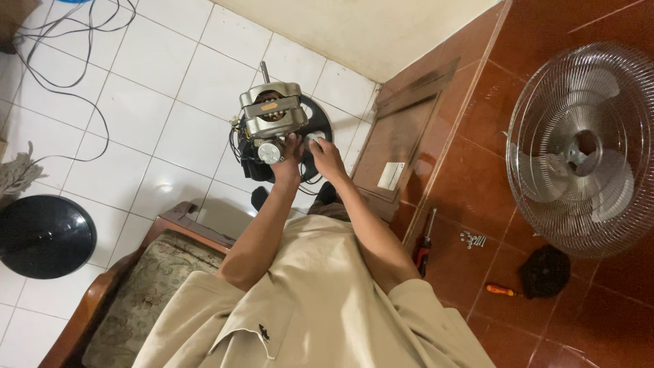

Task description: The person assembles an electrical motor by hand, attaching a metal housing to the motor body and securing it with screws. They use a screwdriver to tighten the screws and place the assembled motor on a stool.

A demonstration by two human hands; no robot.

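Frame centre: left hand [289, 158] grasps fan motor [271, 112] at small synchronous motor [270, 152]; right hand [325, 155] fingers curled on black rear housing [320, 112]. Best keep motor steady, wires unpinched.

Bare fan motor [271, 109], silver metal casing with copper windings showing, thin shaft sticking out toward 12 o'clock. Small round silver part with black wiring sits at its 6 o'clock end. Motor is mounted against a black round housing [320, 116] at its 3 o'clock, held above the white-tiled floor.
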